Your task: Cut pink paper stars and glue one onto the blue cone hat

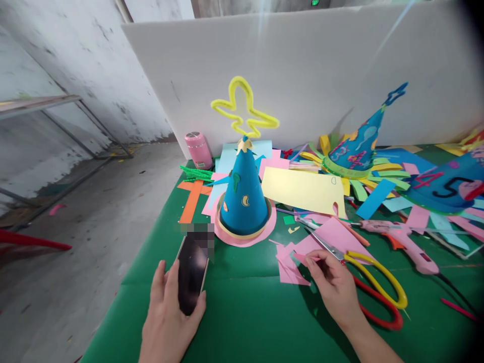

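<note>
My left hand (172, 307) is wrapped round a dark-screened phone (191, 277) over the front left of the table. A small pink paper piece (300, 258) is pinched between the thumb and fingers of my right hand (335, 285). Under and beside it lie pink paper scraps (289, 269). Scissors (378, 275) with one yellow and one red handle rest by my right hand, partly behind it. A blue cone party hat (244, 196) stands upright in the middle on a pink brim (247, 241), topped by a yellow pipe-cleaner shape (242, 96).
A pink glue gun (406, 239) lies at right with its cord trailing. Two more decorated blue hats (357, 143) stand behind it. A cream sheet (302, 189), orange strips (192, 201), green pipe cleaners (196, 174) and a pink can-shaped container (198, 151) lie along the back. A white board (302, 75) borders the table.
</note>
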`<state>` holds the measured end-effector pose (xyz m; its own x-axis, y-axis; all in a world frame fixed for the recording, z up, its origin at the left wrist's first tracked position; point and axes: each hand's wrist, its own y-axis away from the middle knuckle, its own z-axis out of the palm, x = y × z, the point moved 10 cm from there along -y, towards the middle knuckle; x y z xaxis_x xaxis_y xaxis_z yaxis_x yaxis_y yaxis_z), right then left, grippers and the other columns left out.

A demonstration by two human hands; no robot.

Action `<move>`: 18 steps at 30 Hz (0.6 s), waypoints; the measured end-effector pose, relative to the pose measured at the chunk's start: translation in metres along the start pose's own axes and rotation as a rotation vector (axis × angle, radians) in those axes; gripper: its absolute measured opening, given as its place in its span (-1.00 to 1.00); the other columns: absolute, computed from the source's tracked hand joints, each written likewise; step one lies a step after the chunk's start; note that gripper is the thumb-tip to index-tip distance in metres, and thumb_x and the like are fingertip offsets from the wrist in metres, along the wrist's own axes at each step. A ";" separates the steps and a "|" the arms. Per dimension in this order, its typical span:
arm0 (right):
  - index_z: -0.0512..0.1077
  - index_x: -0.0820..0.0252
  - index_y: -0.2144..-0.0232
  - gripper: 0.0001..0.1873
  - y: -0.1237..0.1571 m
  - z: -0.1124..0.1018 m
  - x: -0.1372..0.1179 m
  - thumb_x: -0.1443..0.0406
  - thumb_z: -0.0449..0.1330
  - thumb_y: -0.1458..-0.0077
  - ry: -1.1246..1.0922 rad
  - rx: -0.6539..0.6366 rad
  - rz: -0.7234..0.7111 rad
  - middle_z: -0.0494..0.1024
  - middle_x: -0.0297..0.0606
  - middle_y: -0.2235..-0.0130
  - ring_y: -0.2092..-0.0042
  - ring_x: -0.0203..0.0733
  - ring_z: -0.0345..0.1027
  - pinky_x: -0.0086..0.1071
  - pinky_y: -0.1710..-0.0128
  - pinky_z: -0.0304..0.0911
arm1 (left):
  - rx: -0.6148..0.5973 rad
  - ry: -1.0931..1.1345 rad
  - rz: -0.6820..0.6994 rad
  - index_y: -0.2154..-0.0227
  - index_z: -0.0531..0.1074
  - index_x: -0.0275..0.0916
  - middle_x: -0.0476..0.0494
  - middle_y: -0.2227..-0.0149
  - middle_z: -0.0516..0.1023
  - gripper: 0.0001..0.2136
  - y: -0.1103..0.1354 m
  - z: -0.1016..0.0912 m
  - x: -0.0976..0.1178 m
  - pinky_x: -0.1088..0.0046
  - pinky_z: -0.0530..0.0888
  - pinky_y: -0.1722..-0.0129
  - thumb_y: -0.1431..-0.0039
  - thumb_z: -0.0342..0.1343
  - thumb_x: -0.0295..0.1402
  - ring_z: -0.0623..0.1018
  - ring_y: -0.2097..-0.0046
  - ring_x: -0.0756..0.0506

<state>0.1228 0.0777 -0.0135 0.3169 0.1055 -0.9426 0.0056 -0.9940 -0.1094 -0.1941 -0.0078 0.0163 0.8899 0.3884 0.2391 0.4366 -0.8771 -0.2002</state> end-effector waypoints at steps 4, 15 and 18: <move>0.36 0.18 0.40 -0.84 0.000 -0.001 -0.002 0.20 0.09 -0.06 0.017 0.005 -0.018 0.41 -0.30 0.48 0.45 -0.24 0.26 -0.42 0.46 0.21 | -0.003 0.053 -0.045 -0.13 0.01 -0.23 -0.33 -0.22 -0.03 -0.45 0.000 -0.002 0.000 0.35 0.47 0.46 -0.08 -0.09 -0.18 0.22 -0.13 -0.32; 0.35 0.19 0.40 -0.83 0.002 -0.006 -0.001 0.20 0.10 -0.04 0.033 0.055 -0.049 0.41 -0.28 0.47 0.45 -0.23 0.28 -0.42 0.49 0.25 | 0.025 -0.005 0.072 -0.12 0.00 -0.27 -0.42 -0.20 0.01 -0.43 0.000 0.000 0.003 0.22 0.43 0.28 -0.06 -0.06 -0.17 0.27 -0.09 -0.34; 0.36 0.18 0.40 -0.84 0.003 -0.007 -0.002 0.20 0.11 -0.04 0.044 0.064 -0.062 0.42 -0.29 0.46 0.43 -0.23 0.29 -0.42 0.46 0.26 | 0.118 -0.044 0.218 -0.07 0.08 -0.28 -0.47 -0.15 0.10 -0.46 0.007 -0.005 0.007 0.07 0.29 0.08 -0.02 -0.01 -0.19 0.27 -0.08 -0.36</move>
<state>0.1287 0.0747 -0.0093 0.3589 0.1636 -0.9189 -0.0335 -0.9816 -0.1879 -0.1854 -0.0125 0.0218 0.9686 0.2074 0.1371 0.2434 -0.9034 -0.3531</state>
